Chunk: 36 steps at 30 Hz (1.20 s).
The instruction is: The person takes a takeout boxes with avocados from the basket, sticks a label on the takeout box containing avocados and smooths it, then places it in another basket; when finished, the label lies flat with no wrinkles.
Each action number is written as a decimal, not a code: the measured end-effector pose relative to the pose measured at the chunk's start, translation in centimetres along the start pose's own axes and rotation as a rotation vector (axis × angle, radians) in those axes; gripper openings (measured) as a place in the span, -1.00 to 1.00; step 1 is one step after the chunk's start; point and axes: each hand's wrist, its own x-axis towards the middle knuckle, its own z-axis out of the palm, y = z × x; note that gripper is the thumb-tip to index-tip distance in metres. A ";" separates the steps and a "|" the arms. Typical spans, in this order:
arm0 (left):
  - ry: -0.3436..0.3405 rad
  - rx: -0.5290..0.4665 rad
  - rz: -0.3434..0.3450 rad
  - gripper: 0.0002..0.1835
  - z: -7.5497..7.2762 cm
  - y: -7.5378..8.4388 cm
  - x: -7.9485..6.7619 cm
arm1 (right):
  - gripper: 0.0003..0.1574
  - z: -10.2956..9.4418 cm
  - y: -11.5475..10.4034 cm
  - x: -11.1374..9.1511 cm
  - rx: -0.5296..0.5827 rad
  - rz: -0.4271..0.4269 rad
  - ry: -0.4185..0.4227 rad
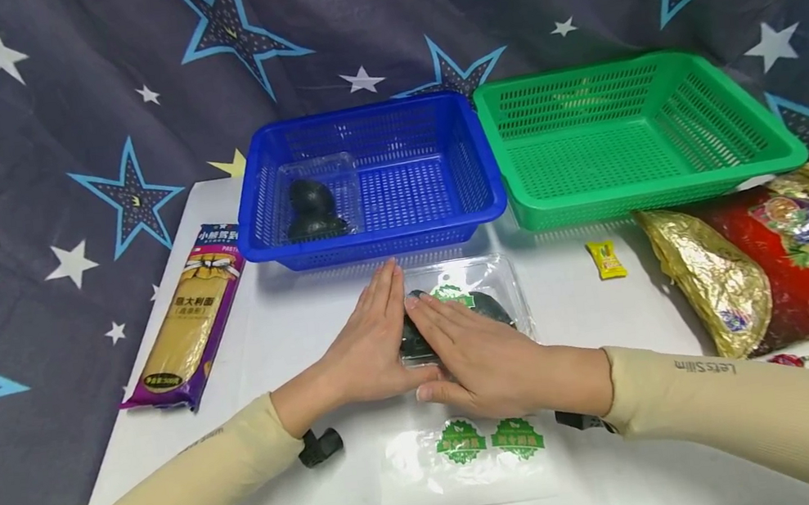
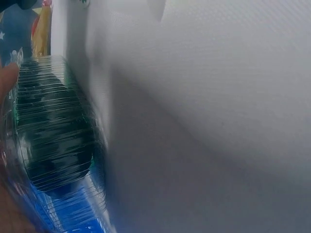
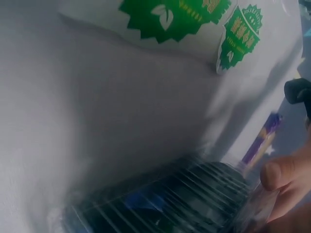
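Note:
A clear plastic clamshell box (image 1: 516, 298) with dark avocado-like fruits (image 1: 490, 307) inside lies on the white table, in front of the blue basket. A green badge-shaped sticker (image 1: 453, 295) shows on its lid, partly covered by fingers. My left hand (image 1: 373, 342) rests on the box's left side with straight fingers. From the right, my right hand (image 1: 477, 352) lies across the lid, its fingers straight and touching the left ones. Nearer to me lies a white sticker sheet (image 1: 428, 480) with two green stickers (image 1: 461, 441). Both wrist views show the box's ribbed wall (image 2: 58, 121) close up.
A blue basket (image 1: 374, 243) at the back holds a similar clear box (image 1: 337, 177) with dark fruits. Beside it stands a green basket (image 1: 635, 191). A pasta packet (image 1: 189, 316) lies left; a yellow candy (image 1: 606, 260) and a red-gold bag (image 1: 805, 260) are right.

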 end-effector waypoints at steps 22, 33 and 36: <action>0.036 0.020 -0.035 0.40 0.2 0.5 0.0 | 0.10 -1.0 0.8 -1.6 -0.088 0.131 -0.079; 0.048 0.029 -0.041 0.41 0.2 0.5 0.0 | 0.14 -1.1 1.7 -2.6 -0.124 0.126 -0.073; 0.052 0.030 -0.042 0.41 0.2 0.6 0.0 | 0.12 -1.1 2.0 -3.0 -0.136 0.120 -0.061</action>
